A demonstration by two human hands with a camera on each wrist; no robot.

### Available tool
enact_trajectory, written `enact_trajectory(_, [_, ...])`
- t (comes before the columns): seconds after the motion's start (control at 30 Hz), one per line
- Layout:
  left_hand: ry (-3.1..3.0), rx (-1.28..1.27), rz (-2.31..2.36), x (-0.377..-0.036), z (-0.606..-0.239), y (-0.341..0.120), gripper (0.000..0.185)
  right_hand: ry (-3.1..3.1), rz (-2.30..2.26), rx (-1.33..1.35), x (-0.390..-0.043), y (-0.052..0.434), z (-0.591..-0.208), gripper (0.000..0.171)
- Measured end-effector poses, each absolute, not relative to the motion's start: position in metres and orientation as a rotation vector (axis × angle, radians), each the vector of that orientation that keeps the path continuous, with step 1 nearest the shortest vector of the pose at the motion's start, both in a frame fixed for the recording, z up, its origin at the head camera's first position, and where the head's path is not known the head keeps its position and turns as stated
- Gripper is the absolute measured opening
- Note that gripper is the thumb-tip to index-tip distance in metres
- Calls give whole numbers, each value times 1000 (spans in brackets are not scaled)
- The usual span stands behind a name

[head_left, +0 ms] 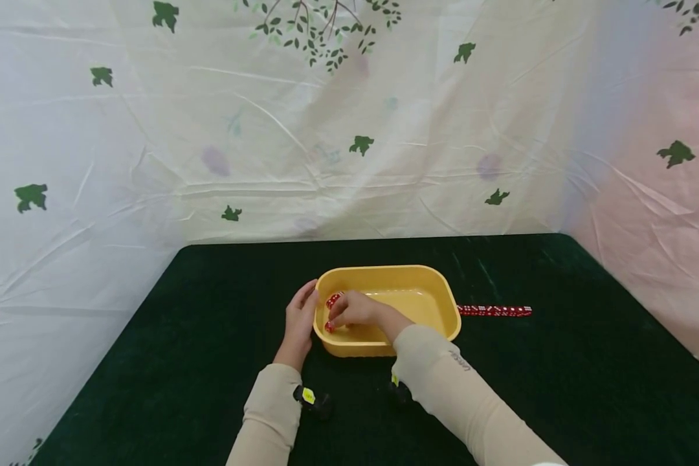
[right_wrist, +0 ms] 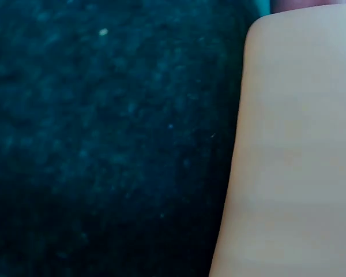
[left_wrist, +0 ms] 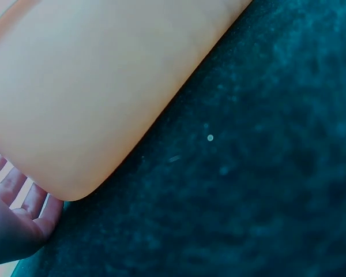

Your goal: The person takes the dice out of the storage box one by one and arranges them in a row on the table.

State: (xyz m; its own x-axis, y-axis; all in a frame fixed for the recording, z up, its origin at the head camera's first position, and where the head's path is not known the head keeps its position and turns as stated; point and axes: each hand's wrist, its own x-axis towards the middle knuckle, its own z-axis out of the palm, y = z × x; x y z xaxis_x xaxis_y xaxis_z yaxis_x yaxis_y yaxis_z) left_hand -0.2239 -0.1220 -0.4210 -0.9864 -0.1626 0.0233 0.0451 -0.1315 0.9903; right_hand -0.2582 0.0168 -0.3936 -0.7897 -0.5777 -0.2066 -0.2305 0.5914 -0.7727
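A yellow plastic tub (head_left: 384, 349) stands on the dark green cloth. My left hand (head_left: 298, 322) rests against its left end, fingers extended along the outer wall. In the left wrist view, the fingers of that hand (left_wrist: 20, 216) lie against the tub's wall (left_wrist: 92, 98). Reaching over the near rim, my right hand (head_left: 355, 309) is inside the tub's left part and pinches a red die (head_left: 329, 327) between thumb and fingers. More red dice with white dots (head_left: 334, 299) lie beside it, partly hidden by the hand.
To the tub's right, a straight row of red dice (head_left: 495, 311) lies on the green cloth (head_left: 559, 388), its left end meeting the tub's edge in this view. A pale curtain (head_left: 303, 155) with green leaf prints hangs behind and at the sides of the table.
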Motion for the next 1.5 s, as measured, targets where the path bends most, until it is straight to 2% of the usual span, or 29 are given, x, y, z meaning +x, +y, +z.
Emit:
enact_trajectory(0.53, [-1972,144,-2252,-225,-420,-122,34,2427,-1055,-695,-256,13,-395,6])
enact_trajectory(1.5, [-1972,136,-2254,-222,-421,-120,35,2422,-1003,-718,-258,22,-388,13])
